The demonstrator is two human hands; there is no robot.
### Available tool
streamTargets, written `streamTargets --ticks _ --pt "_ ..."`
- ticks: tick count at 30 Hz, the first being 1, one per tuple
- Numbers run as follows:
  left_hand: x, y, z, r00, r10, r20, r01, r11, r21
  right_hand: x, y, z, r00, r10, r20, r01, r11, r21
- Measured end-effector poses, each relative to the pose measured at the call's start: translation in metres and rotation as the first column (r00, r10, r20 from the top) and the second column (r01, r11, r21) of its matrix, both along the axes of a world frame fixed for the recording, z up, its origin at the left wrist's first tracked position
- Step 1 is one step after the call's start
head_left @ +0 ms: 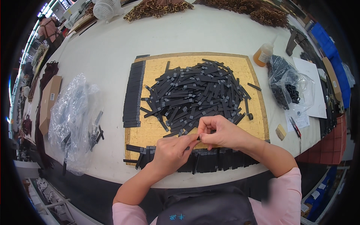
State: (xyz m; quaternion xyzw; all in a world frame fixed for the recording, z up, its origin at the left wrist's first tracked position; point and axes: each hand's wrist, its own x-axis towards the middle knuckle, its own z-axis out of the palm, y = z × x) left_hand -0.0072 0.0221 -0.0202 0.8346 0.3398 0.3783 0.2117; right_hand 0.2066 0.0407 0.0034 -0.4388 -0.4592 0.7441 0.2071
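My left hand [171, 150] and my right hand [219, 132] meet over the near edge of a tan board [155, 69]. Both pinch one small dark strip [198, 138] between their fingertips; most of it is hidden by the fingers. A loose heap of dark grey strips [195, 93] covers the middle of the board. A neat column of stacked strips [134, 93] runs down the board's left edge. Just below my hands, a row of strips [221, 157] lies side by side along the near edge.
A crumpled clear plastic bag [69, 116] with a few strips lies at the left, beside a cardboard box [48, 101]. At the right are an amber glue bottle [263, 54], a bag of black parts [287, 86], papers [313, 80], a small block [280, 132]. Brown pieces [157, 8] are piled at the far edge.
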Motion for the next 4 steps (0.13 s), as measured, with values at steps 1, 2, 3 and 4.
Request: streamTargets --ticks 1,2,3,4 --pt "0.0003 0.0000 -0.0001 1.000 0.000 0.000 0.000 1.000 0.006 -0.0022 -0.0008 -0.0013 1.000 -0.023 -0.006 0.023 0.999 0.022" --pt "0.0004 -0.0006 0.0002 1.000 -0.001 0.002 0.001 1.000 0.007 -0.0036 -0.0019 -0.0021 0.999 -0.046 -0.012 0.047 0.998 0.045" --pt "0.0001 -0.0020 0.0007 1.000 0.001 -0.005 -0.001 1.000 0.013 -0.0042 -0.0032 -0.0025 0.999 -0.052 -0.007 0.052 0.998 0.045" --pt "-0.0005 -0.0029 0.0017 1.000 0.011 -0.013 -0.010 1.000 0.022 -0.0046 -0.0026 -0.0024 0.999 -0.050 -0.003 0.050 0.998 0.049"
